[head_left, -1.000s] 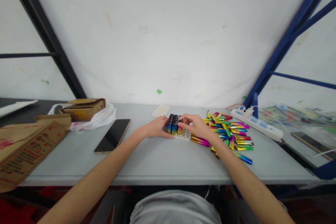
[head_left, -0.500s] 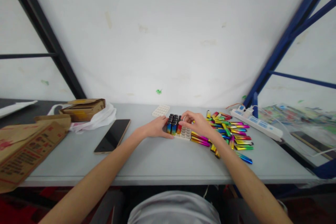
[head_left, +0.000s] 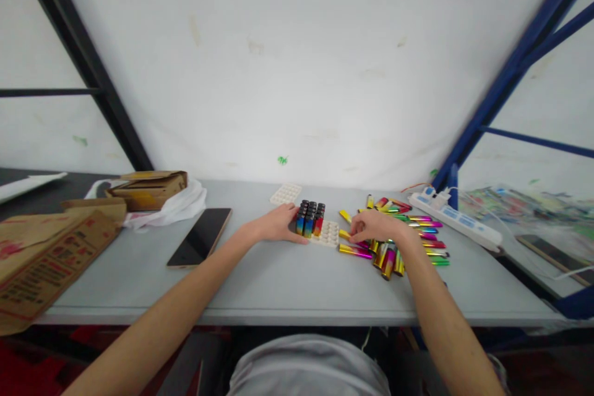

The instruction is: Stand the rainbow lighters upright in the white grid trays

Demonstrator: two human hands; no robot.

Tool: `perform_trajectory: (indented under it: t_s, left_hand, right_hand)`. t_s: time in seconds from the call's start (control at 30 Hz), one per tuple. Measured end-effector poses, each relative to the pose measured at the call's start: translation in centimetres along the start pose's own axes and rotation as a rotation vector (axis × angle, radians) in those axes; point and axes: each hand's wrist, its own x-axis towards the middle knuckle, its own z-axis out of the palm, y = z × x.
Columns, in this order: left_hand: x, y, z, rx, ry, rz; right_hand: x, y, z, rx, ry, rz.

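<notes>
A white tray with round holes [head_left: 330, 233] lies on the table, and several shiny rainbow-coloured tubes with black tops [head_left: 310, 219] stand upright in its left part. My left hand [head_left: 277, 224] is at the tray's left end, thumb along the front and fingers behind, holding it. To the right, my right hand [head_left: 375, 226] is over a loose pile of similar metallic tubes [head_left: 424, 232]. Its fingertips are closed at the end of a yellow tube [head_left: 344, 234]; the far part of that tube is hidden by the fingers. A yellow-and-magenta tube [head_left: 355, 252] lies just in front.
A second white tray [head_left: 285, 193] lies behind the first. Left are a dark-screened phone [head_left: 200, 238], a small cardboard box [head_left: 155, 193] on a white bag [head_left: 195, 201], and an open carton [head_left: 60, 253]. A power strip [head_left: 457, 221] with plugs lies right.
My right hand has moved right from above the tray down to the loose tubes, and some of them have shifted. My left hand has stayed at the tray.
</notes>
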Motion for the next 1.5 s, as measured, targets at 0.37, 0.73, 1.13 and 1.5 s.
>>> perform_trajectory:
  t_s: [0.37,0.73,1.13,1.5]
  left_hand:
    - [0.1,-0.4,0.2,-0.008,0.023,0.018]
    - [0.1,-0.3,0.2,-0.016,0.018,0.014]
    - [0.1,-0.7,0.4,-0.067,0.034,0.050]
    - [0.1,-0.9,0.5,-0.052,0.024,0.064]
  right_hand:
    - [0.7,0.0,0.2,-0.140,0.279,-0.016]
    - [2.0,-2.6,0.6,0.028,0.596,-0.138]
    - [3.5,-2.4,2.7,0.547,0.509,-0.225]
    - [4.5,-2.9,4.1,0.711,0.479,-0.137]
